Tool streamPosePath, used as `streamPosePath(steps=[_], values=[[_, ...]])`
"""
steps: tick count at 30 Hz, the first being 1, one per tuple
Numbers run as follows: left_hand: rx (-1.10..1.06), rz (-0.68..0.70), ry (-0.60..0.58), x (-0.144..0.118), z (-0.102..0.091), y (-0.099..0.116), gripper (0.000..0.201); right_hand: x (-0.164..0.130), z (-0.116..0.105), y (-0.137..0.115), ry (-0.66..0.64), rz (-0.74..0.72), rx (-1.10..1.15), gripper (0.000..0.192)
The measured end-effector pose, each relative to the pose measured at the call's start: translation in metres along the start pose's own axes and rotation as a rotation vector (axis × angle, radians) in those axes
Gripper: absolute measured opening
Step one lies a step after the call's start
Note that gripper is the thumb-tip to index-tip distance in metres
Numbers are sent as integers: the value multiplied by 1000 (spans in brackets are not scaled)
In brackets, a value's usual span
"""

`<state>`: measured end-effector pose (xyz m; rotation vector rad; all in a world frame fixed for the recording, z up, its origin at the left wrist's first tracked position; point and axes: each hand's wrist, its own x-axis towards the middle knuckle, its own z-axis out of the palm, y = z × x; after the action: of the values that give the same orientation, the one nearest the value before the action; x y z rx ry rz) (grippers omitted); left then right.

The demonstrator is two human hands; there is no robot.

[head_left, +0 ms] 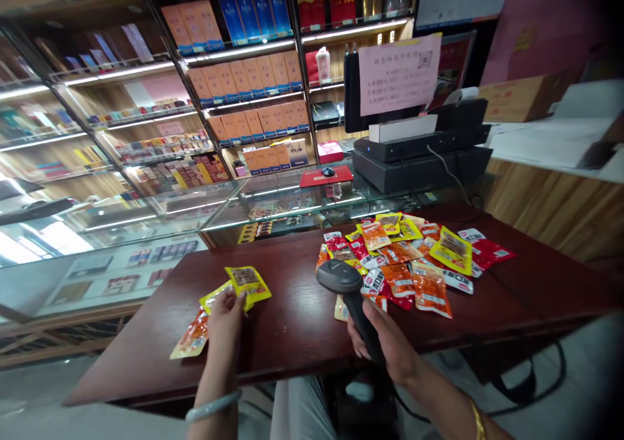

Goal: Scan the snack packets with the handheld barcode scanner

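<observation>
My left hand (227,310) pinches the edge of a yellow snack packet (249,282) at the left of the dark red table. Under and beside that hand lie another yellow packet (209,299) and an orange packet (192,337). In my right hand (385,339) is a black handheld barcode scanner (341,277), its fingers wrapped round the handle and its head tilted up toward the left. Behind the scanner, a heap of red, orange and yellow snack packets (397,251) spreads over the table's right half; the scanner hides part of it.
The dark red table (292,297) meets a glass display counter (273,196) at the back. A black cash register (419,160) and a monitor with a pink sign (400,76) stand behind the heap. The scanner's cable (526,401) hangs at the lower right.
</observation>
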<state>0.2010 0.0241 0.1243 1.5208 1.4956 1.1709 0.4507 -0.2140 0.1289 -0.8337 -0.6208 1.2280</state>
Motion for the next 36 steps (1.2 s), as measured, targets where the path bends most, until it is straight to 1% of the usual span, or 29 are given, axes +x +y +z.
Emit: streamPosePath(steps=[2, 3, 5, 6, 7, 8, 9, 11, 12, 13, 14, 16, 18, 20, 22, 24, 26, 28, 30, 32, 34, 36], values=[[329, 36, 81, 2, -10, 7, 48, -6, -8, -1, 38, 3, 7, 57], [477, 69, 144, 0, -12, 13, 51, -8, -13, -2, 57, 5, 12, 57], [669, 154, 260, -11, -8, 26, 62, -13, -23, -5, 95, 4, 26, 57], [703, 203, 276, -18, -2, 32, 65, -16, -28, -6, 110, -2, 36, 56], [701, 253, 235, -27, 8, 38, 64, -18, -32, -7, 122, -8, 46, 55], [674, 298, 133, -36, 20, 44, 60, -21, -37, -8, 131, -12, 54, 54], [629, 340, -8, -45, 34, 48, 55, -25, -41, -8, 136, -16, 59, 53], [522, 416, -327, -65, 66, 56, 47, -32, -47, -9, 133, -18, 61, 52], [481, 453, -444, -75, 82, 60, 47, -37, -50, -9, 133, -18, 61, 52], [464, 489, -530, -85, 96, 64, 48, -41, -52, -9, 139, -18, 56, 51], [465, 522, -590, -93, 109, 68, 49, -46, -54, -8, 149, -15, 48, 51], [511, 594, -668, -107, 130, 77, 53, -55, -58, -5, 182, 0, 29, 51], [589, 655, -716, -116, 143, 85, 54, -61, -63, -1, 209, 20, 18, 51], [668, 683, -753, -119, 150, 92, 51, -66, -67, 2, 216, 34, 22, 51], [732, 661, -790, -120, 154, 97, 46, -68, -68, 3, 214, 38, 24, 51], [776, 600, -806, -118, 155, 98, 44, -69, -67, 3, 213, 36, 20, 52], [794, 505, -782, -114, 153, 95, 43, -69, -64, 1, 208, 34, 12, 52], [729, 378, -717, -106, 148, 87, 41, -69, -61, 1, 193, 36, 11, 52], [518, 256, -636, -96, 140, 74, 36, -67, -58, 3, 166, 44, 14, 51], [212, 135, -551, -84, 129, 60, 36, -65, -53, 6, 132, 56, 5, 50], [-83, -7, -465, -73, 115, 49, 49, -61, -46, 8, 94, 66, -25, 50], [-303, -141, -385, -66, 100, 44, 59, -54, -36, 10, 50, 76, -50, 50]])
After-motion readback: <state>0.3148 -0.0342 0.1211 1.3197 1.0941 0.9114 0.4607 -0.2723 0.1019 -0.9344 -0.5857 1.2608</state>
